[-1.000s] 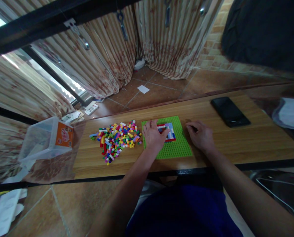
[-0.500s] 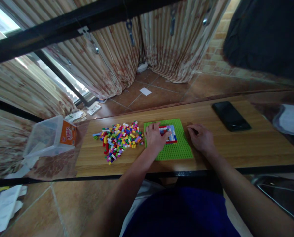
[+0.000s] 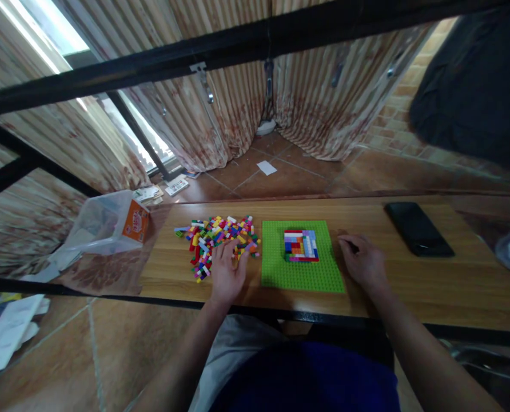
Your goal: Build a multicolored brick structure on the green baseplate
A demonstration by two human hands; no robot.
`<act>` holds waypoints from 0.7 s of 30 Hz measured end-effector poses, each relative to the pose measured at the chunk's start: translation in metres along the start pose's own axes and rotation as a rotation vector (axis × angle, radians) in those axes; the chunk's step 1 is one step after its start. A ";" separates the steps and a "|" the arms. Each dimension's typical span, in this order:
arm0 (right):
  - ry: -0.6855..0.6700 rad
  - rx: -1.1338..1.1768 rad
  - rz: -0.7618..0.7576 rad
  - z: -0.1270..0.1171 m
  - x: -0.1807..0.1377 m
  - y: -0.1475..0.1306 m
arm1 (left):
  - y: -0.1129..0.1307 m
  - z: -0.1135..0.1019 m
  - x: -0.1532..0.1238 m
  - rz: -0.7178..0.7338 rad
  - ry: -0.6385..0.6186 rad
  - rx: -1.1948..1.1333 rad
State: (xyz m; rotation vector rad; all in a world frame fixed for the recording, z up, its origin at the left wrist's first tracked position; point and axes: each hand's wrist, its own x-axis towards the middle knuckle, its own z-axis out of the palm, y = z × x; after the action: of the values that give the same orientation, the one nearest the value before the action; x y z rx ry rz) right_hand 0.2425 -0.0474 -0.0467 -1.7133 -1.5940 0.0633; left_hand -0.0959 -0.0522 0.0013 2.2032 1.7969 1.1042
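Note:
Over the near side of a loose heap of small coloured toy bricks (image 3: 206, 243) is my left hand (image 3: 227, 274), open, its thumb apart from the fingers; no brick shows in its grasp. To the right of the heap lies a green studded baseplate (image 3: 276, 274). A flat rectangle of assembled bricks (image 3: 309, 246) in red, white, blue and other colours sits near its middle. My right hand (image 3: 364, 263) rests on the table just beyond the plate's right edge, thumb and fingers curled closed. Whatever they hold, if anything, is hidden.
A black phone (image 3: 418, 229) lies on the right of the wooden table (image 3: 409, 286). Past the table's left end stands a clear plastic box (image 3: 104, 226) with an orange label. A black metal bar (image 3: 238, 43) crosses above, in front of curtains.
My left hand has moved left from the assembled bricks to the heap, uncovering them. My right hand stays beside the baseplate. The whole view has shifted a little.

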 end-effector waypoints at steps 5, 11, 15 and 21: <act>-0.008 0.018 0.011 -0.001 0.000 0.012 | -0.059 -0.038 -0.025 -0.196 0.148 0.153; -0.001 0.020 0.267 -0.009 0.011 -0.001 | -0.091 -0.044 -0.032 -0.386 0.107 0.221; -0.053 0.185 0.173 -0.002 0.007 -0.067 | -0.087 -0.030 -0.022 -0.393 0.068 0.152; -0.357 0.305 -0.177 0.045 -0.011 -0.156 | -0.081 -0.018 -0.012 -0.342 0.082 0.104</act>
State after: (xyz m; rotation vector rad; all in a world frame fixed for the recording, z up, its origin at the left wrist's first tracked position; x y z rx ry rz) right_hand 0.0883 -0.0487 0.0039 -1.3719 -1.8759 0.5227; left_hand -0.1729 -0.0447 -0.0303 1.8231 2.2054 1.0591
